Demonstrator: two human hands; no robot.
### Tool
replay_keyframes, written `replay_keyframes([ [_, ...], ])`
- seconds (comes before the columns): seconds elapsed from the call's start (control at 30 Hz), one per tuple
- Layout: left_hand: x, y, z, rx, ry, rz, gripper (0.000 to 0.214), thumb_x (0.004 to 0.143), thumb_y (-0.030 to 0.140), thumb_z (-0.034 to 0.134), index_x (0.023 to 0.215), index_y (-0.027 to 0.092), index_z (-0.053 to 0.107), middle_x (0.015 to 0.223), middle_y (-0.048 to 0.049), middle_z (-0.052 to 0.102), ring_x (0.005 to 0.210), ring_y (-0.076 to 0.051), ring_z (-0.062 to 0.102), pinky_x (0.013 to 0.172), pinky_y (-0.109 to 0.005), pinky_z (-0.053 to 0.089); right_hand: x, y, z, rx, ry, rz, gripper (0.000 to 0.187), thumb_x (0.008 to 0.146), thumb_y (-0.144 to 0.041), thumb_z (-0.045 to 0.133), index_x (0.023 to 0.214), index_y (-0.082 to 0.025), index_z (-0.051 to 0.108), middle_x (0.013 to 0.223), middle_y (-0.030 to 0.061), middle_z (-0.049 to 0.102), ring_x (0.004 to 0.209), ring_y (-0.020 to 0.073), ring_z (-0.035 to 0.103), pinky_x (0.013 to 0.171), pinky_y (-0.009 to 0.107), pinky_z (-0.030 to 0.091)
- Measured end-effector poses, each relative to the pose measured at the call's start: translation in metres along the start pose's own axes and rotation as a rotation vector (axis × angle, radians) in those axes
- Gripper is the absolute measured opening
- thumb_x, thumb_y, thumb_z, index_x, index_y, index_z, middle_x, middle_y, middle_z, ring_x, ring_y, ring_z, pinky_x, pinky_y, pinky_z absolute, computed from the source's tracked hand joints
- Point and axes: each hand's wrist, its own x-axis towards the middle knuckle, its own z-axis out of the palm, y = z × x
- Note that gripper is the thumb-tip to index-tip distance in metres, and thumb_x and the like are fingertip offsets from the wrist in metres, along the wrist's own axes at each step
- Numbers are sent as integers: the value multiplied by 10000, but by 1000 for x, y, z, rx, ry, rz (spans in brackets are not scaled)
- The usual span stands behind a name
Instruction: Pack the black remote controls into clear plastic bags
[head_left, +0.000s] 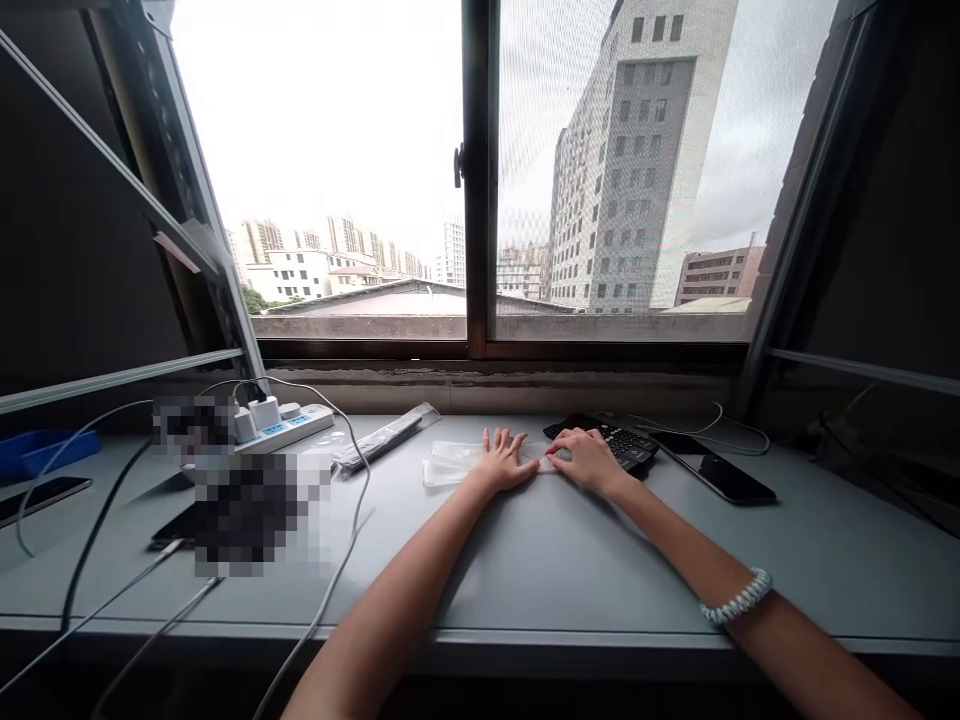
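A clear plastic bag (448,466) lies flat on the table, crinkled at its left end. My left hand (502,462) rests on it with the fingers spread, covering its middle. Close by on the right, my right hand (589,458) has thumb and fingertips pinched together at the bag's right end. Beyond and beside that hand sits a black keyboard (634,448), partly hidden by it. Only some of its keys show.
A black phone (716,470) lies right of the keyboard. On the left are a sealed long package (390,440), a white power strip (289,430), loose cables (352,520), another phone (176,525) and a blue tray (49,452). A window stands behind the table.
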Motion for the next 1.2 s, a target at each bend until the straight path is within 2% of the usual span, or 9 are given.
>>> replay_keyframes([
  [0.17,-1,2,-2,0,-16,-7,640,833,565,314,1357,200,280,1393,-125,307,1349,-289,138,1082,-495,40,0,2,0,7,15,-18,183,800,-281,516,815,-242,695,956,31,658,933,194,548,872,388,306],
  [0.33,-1,2,-1,5,-13,-8,640,834,565,311,1352,190,286,1384,-127,314,1345,-289,146,1084,-480,50,0,3,2,44,7,-85,195,798,-266,521,891,-252,692,1018,28,653,981,188,547,891,377,311],
  [0.5,-1,3,-1,11,60,-13,590,819,542,369,1299,200,340,1357,-115,344,1322,-296,192,1074,-450,139,0,6,6,63,-23,-129,227,813,-324,512,925,-253,696,1018,40,667,1000,198,561,891,384,329],
  [0.63,-6,8,-9,46,104,64,468,828,504,379,1181,207,456,1257,-104,428,1236,-280,326,1028,-396,252,-1,10,6,130,-32,-152,250,798,-374,535,945,-253,698,1056,43,662,1032,204,564,910,376,346],
  [0.73,-11,13,-15,74,88,78,444,831,510,374,1100,188,518,1159,-112,481,1142,-270,417,985,-365,306,-2,12,3,217,-58,-166,252,774,-375,567,950,-254,701,1087,40,653,1032,205,572,916,358,369],
  [0.93,-18,16,-13,45,12,65,475,835,512,352,1155,188,484,1145,-107,488,1108,-276,445,944,-377,339,-6,9,2,316,-123,-133,246,763,-375,581,940,-262,710,1088,37,654,1030,221,582,926,359,394],
  [1.2,-17,13,-13,65,35,71,557,738,617,451,1106,206,526,1111,-107,478,1126,-308,392,931,-430,331,-6,9,4,399,-133,-134,210,757,-329,594,913,-259,716,1058,35,667,1022,224,587,936,377,395],
])
